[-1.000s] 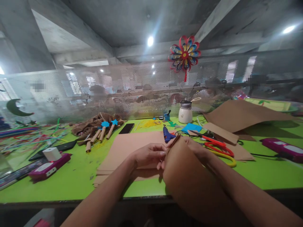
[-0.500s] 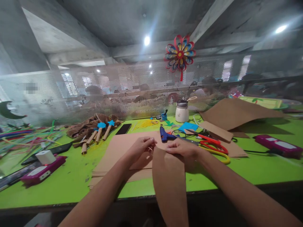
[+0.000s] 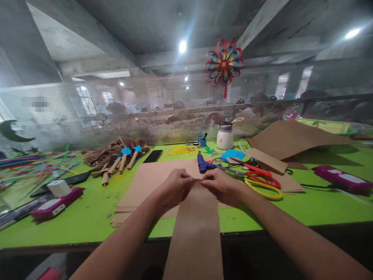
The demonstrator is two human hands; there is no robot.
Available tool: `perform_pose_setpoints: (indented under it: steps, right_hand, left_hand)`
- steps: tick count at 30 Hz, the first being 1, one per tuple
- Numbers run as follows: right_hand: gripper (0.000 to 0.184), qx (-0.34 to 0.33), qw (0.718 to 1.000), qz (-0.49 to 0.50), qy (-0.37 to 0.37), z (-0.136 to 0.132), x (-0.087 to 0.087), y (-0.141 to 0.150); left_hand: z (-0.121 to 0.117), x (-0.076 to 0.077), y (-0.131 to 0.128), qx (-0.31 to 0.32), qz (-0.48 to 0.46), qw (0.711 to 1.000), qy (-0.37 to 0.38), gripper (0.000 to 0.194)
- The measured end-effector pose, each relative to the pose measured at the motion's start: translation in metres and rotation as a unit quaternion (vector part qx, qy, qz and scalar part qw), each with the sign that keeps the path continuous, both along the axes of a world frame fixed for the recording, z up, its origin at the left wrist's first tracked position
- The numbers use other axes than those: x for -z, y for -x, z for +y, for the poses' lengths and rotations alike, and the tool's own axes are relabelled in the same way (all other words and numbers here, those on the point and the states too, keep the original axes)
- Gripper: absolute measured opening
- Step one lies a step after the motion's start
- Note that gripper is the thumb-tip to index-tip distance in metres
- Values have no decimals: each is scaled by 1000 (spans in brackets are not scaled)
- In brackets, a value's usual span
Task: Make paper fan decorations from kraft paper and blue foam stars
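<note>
A long strip of brown kraft paper hangs from my fingers over the table's front edge. My left hand pinches its top edge near the left corner. Opposite it, my right hand grips the same edge between thumb and fingers, a short gap from the left. Beneath my hands lies a stack of brown paper sheets. Just beyond my right hand are a blue glue gun, scissors with red handles and scissors with yellow handles.
Finished paper fans with blue stars lie at back left, beside a black phone. A white bottle stands at the back. Purple power strips sit at both sides. A large brown sheet lies at right.
The paper strip has turned from a slanted, curved pose to hanging straight and facing me. Both hands have shifted to its top edge, fingers pinching closer together.
</note>
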State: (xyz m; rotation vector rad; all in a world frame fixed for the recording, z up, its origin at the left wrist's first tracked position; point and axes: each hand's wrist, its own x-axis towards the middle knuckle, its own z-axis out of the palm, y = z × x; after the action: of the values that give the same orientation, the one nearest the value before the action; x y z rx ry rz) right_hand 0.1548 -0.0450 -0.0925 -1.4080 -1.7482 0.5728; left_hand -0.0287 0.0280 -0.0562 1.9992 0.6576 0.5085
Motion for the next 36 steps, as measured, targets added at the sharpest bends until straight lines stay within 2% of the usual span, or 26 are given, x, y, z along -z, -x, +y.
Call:
perform_pose_setpoints:
  steps: [2,4,11,18,24,31,36]
  right_hand:
    - [23,18,999,-27,-21,3,3,-2]
    - [25,22,998,-49,-32,6,5,-4]
    - [17,19,986,-151,-66,12,4,-10]
    - [13,24,973,-218,-78,15,7,-4]
    - [16,16,964,-250,-85,16,8,-3]
    - [19,4,957,-273,-102,9,2,0]
    - [21,-3,951,-291,-106,2,-1,-5]
  left_hand:
    - [0,2,1,3,-8,1000,22,27]
    - [4,5,1,8,-2,1000,12,20]
    - [28,17,-3,25,57,984,-167,17]
    - [28,22,-9,57,102,958,-261,17]
    - [29,26,-12,68,101,948,-293,13]
    - [31,30,-12,79,83,944,-308,13]
    - [29,26,-9,76,87,938,-325,14]
